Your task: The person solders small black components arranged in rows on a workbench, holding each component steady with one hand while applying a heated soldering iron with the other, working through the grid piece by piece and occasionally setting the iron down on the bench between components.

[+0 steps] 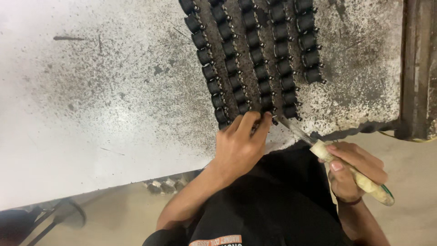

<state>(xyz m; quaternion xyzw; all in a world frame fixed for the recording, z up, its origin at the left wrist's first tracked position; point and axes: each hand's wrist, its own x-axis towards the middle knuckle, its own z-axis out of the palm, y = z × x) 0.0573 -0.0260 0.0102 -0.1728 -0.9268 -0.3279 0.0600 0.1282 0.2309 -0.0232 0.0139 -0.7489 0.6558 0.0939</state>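
Note:
Several rows of small black spool-shaped parts (257,54) lie on a speckled white worktable (104,91). My left hand (239,146) pinches the nearest black part at the end of a row, close to the table's front edge. My right hand (353,171) grips a tool with a pale tape-wrapped handle (359,177). Its thin metal blade (293,129) points up-left and reaches the part held under my left fingers.
A dark metal frame (416,68) stands at the table's right side. The table's front edge is chipped and jagged near the blade. Small grey pieces (166,184) sit on a ledge below the table. A black stool or stand (63,214) is at lower left.

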